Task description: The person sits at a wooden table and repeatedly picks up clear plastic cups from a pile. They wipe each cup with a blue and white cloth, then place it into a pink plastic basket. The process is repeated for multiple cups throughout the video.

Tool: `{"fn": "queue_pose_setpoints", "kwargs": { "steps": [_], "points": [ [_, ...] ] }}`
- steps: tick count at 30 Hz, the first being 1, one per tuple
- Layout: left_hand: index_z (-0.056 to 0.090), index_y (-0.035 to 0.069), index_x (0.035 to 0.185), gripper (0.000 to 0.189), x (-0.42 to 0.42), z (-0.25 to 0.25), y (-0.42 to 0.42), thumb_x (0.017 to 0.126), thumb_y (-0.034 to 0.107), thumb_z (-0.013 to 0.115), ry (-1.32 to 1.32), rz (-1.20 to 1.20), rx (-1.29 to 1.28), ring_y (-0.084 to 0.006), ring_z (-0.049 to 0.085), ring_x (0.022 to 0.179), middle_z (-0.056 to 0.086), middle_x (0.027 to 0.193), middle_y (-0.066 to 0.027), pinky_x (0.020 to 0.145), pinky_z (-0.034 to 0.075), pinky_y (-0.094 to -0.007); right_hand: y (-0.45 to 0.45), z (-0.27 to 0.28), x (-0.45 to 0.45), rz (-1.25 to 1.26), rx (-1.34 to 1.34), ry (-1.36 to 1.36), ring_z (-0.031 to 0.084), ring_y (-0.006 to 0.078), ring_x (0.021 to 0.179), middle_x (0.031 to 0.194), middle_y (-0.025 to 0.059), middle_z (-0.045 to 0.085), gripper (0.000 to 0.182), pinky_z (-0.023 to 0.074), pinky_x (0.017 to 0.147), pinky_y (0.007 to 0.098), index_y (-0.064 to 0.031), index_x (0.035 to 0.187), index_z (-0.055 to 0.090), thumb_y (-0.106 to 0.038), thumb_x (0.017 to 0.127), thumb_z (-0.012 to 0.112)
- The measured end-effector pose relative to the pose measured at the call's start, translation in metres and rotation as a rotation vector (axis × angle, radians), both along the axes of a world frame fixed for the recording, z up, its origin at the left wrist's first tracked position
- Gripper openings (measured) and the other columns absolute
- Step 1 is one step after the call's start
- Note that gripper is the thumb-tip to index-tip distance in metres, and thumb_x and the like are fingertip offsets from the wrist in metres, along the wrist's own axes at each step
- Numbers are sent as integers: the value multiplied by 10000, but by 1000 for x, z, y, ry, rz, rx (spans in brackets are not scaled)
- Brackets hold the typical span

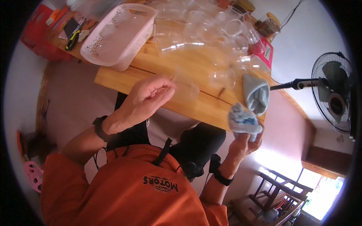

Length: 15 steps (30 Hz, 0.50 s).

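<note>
My left hand (152, 94) pinches the rim of a clear plastic cup (188, 89) over the near edge of the wooden table; the cup is blurred and lies on its side. In my right hand (243, 147) is a bunched grey-blue cloth (243, 120), held up by the table's near right corner. Just beyond it a second folded grey-blue cloth (256, 90) rests on the table. Another clear cup (222, 79) lies on its side between the two hands, farther in.
A pink perforated plastic basket (130, 58) stands at the left, with pliers (73, 40) beside it. Stacked and loose clear cups (202, 26) cover the far side. A pink box (263, 52) and jar (268, 28) line the right edge, near a fan (332, 93).
</note>
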<state>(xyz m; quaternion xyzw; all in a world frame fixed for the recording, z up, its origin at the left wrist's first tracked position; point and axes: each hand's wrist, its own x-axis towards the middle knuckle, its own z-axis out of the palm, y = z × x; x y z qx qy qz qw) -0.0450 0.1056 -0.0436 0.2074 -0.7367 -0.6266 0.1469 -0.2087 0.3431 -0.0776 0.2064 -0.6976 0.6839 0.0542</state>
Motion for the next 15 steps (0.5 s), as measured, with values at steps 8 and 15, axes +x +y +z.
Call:
{"fn": "queue_pose_setpoints", "kwargs": {
  "steps": [8, 15],
  "points": [
    [593, -1, 905, 133, 3, 9, 22, 952, 121, 564, 120, -63, 214, -40, 435, 678, 546, 816, 6, 589, 348, -193, -56, 29, 30, 329, 327, 53, 582, 219, 812, 893, 119, 590, 300, 481, 756, 325, 11, 1060, 555, -115, 807, 654],
    [585, -3, 890, 146, 11, 6, 10, 961, 119, 546, 346, -116, 264, -68, 484, 735, 589, 913, -46, 675, 403, -233, -55, 8, 26, 348, 180, -343, 589, 156, 836, 860, 91, 626, 212, 496, 740, 316, 16, 1040, 565, -64, 847, 605]
  ]
}}
